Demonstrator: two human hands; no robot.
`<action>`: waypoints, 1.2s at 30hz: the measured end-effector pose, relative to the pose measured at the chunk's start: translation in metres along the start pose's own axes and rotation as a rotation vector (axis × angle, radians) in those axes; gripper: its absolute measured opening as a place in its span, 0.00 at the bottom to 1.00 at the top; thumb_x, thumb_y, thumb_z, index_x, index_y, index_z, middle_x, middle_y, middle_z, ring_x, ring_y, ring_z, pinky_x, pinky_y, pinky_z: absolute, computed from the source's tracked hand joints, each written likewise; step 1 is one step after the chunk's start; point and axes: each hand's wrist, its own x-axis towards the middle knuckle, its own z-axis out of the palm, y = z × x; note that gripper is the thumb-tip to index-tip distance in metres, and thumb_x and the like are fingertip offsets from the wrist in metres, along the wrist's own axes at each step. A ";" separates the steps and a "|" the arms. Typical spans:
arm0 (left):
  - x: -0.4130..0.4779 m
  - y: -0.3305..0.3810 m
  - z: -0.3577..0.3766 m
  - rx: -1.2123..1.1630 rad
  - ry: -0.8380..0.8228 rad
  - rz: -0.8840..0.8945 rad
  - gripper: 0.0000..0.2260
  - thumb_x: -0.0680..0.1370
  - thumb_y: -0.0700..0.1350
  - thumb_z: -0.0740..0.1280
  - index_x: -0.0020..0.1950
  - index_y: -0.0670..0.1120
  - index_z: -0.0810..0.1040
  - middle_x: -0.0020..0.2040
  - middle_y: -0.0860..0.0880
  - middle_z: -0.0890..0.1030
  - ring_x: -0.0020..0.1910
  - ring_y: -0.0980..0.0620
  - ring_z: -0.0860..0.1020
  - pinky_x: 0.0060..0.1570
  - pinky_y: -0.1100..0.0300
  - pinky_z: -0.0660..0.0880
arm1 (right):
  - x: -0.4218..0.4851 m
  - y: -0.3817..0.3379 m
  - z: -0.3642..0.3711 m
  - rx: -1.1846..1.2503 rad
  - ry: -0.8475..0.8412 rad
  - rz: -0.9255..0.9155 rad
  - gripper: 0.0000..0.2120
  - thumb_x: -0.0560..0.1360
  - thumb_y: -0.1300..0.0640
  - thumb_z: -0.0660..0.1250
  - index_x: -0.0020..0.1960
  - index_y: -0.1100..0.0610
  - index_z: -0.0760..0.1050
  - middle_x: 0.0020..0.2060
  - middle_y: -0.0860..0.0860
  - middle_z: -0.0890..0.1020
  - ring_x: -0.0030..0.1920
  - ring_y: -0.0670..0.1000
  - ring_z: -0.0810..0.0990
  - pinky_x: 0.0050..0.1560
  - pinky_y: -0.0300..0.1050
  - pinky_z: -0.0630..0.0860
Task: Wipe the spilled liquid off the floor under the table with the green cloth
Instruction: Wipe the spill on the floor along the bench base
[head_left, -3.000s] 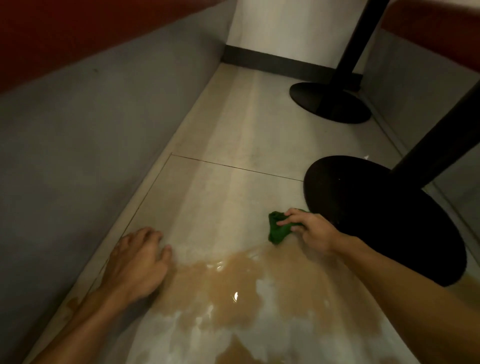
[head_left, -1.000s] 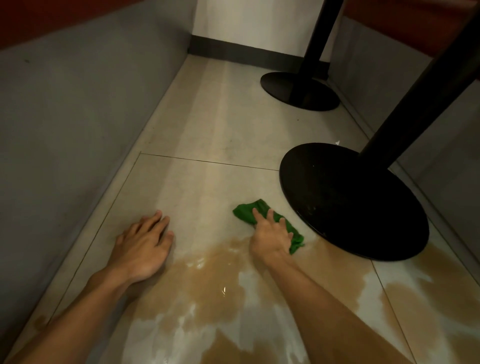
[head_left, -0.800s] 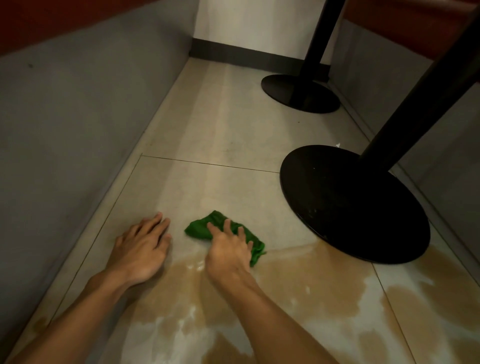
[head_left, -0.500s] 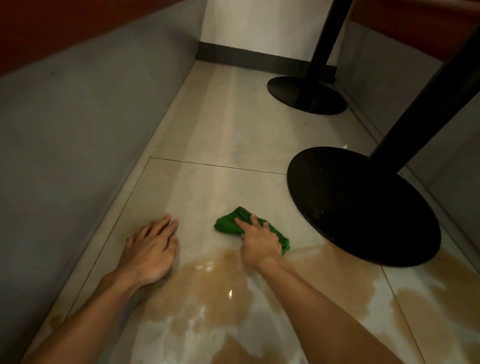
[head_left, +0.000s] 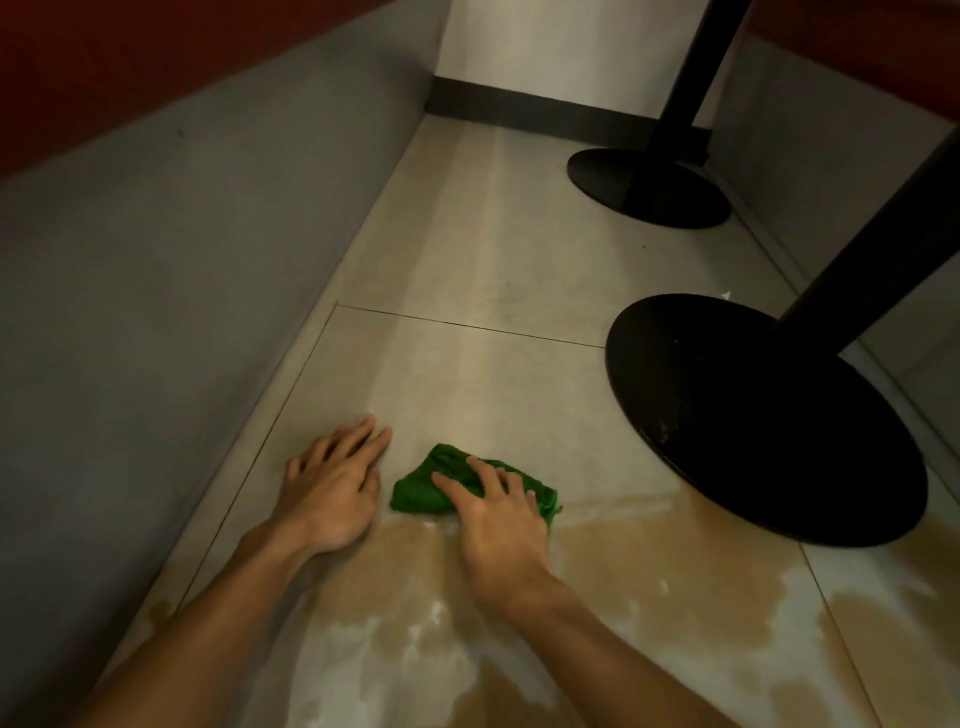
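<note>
Green cloth (head_left: 415, 491) apparently pinned beneath right grip (head_left: 501, 525).

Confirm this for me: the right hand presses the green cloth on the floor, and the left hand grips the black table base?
Not quite. The right hand does press the green cloth, but the head view shows the left hand lying flat on the floor tile beside it, apart from the black table base.

The lone head camera is looking forward and down from low — seemingly crouched — close above the floor (head_left: 493, 249), facing past the near table base (head_left: 753, 415) toward the wall (head_left: 545, 47) beyond it.
</note>
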 end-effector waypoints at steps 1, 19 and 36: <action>0.000 -0.001 0.000 0.000 -0.001 0.001 0.23 0.82 0.52 0.51 0.76 0.61 0.51 0.77 0.62 0.47 0.75 0.53 0.51 0.70 0.49 0.53 | 0.000 0.011 -0.004 -0.013 -0.003 -0.024 0.30 0.78 0.61 0.57 0.75 0.39 0.55 0.77 0.51 0.54 0.74 0.58 0.54 0.74 0.61 0.54; 0.000 -0.002 0.002 -0.013 0.008 0.013 0.23 0.82 0.51 0.51 0.77 0.61 0.51 0.78 0.61 0.47 0.76 0.53 0.48 0.71 0.49 0.51 | -0.007 0.052 -0.017 -0.001 -0.046 -0.103 0.31 0.76 0.62 0.60 0.73 0.38 0.60 0.75 0.45 0.59 0.73 0.53 0.58 0.72 0.53 0.61; -0.209 -0.039 -0.007 -0.237 0.573 -0.219 0.28 0.70 0.57 0.58 0.65 0.44 0.77 0.64 0.46 0.77 0.61 0.48 0.72 0.65 0.64 0.59 | 0.072 -0.014 -0.008 0.102 -0.022 -0.155 0.20 0.82 0.53 0.56 0.73 0.41 0.63 0.76 0.47 0.59 0.76 0.57 0.54 0.74 0.59 0.54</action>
